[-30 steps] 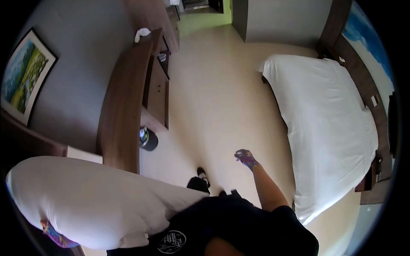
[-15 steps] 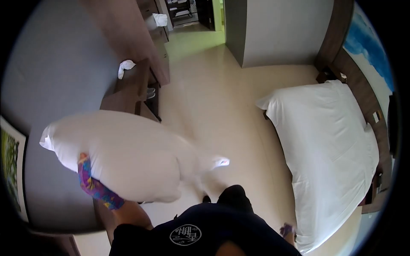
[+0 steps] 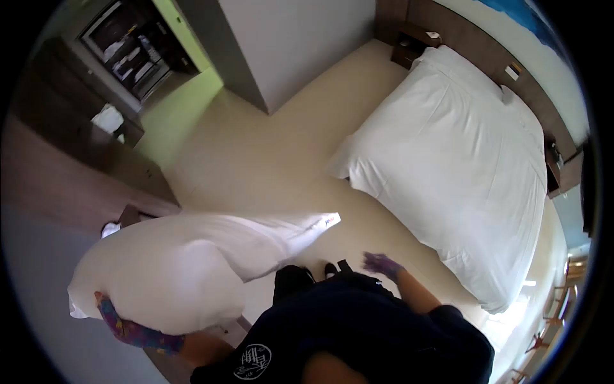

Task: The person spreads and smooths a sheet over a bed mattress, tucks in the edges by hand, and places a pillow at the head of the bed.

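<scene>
A plump white pillow (image 3: 160, 275) in a white pillowcase hangs in front of me on the left. Its loose, tapering end points right and carries a small printed label near the tip. My left hand (image 3: 110, 312), in a colourful patterned covering, grips the pillow's lower left side; part of the hand is behind the fabric. My right hand (image 3: 382, 264), covered in purple, is held out beside my body with its fingers apart and nothing in it. It is apart from both the pillow and the bed.
A bed (image 3: 448, 153) with a white cover fills the right side. Beside its head stands a dark nightstand (image 3: 409, 48). A grey wall corner (image 3: 268, 96) juts out ahead. White cloth (image 3: 109, 120) lies at the far left, before a doorway with shelves (image 3: 131, 61). Wooden chairs (image 3: 559, 304) stand at lower right.
My view has turned right, bringing the bed nearer the middle. My left hand still grips the pillow, its loose end now stretched out to the right. My right hand has come up and forward.
</scene>
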{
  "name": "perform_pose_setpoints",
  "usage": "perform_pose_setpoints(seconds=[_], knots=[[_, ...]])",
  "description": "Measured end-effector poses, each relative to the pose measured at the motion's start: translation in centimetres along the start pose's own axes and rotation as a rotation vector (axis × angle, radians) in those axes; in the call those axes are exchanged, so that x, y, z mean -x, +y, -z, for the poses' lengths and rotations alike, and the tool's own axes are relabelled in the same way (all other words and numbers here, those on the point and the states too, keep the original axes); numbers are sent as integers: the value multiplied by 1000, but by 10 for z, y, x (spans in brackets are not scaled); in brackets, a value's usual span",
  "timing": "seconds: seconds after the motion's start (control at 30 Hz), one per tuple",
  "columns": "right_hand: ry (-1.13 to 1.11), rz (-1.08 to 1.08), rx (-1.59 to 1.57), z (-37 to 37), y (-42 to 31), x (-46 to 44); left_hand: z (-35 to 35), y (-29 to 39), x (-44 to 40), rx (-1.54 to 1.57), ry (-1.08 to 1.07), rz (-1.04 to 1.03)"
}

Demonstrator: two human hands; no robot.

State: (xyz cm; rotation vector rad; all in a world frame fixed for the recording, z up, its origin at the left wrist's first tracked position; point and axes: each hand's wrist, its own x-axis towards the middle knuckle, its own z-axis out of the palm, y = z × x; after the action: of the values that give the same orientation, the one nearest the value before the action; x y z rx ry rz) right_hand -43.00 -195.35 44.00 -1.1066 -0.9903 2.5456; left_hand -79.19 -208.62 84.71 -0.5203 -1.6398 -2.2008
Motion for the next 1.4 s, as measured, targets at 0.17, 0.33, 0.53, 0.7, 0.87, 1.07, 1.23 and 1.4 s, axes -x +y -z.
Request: perform_pose_setpoints(seconds=[0.17, 0.33, 0.53, 0.7, 0.87, 1.07, 1.23, 1.4], knots=[[-296, -217, -533, -188, -134, -159, -40, -126, -89, -157, -261, -173], [106, -264, -1102, -156, -146, -315, -166, -224, -139, -16, -493, -55], [222, 64, -1352, -117, -218, -350, -319, -275, -131, 199, -795, 35], [-100, 157, -1369, -106, -277, -357, -427, -293, -110, 289, -958, -87], [-51, 674, -1361, -102, -414, -390, -517, -344, -142, 392, -1116, 611], [270, 489, -1338, -72, -444, -416, -484, -431, -207, 36, -1161, -94], [387, 687, -1248, -82, -449, -412, -446, -463, -216, -7, -1029, 181], [448, 774, -1343, -72, -454, -395, -527, -450, -224, 36, -1122, 563]])
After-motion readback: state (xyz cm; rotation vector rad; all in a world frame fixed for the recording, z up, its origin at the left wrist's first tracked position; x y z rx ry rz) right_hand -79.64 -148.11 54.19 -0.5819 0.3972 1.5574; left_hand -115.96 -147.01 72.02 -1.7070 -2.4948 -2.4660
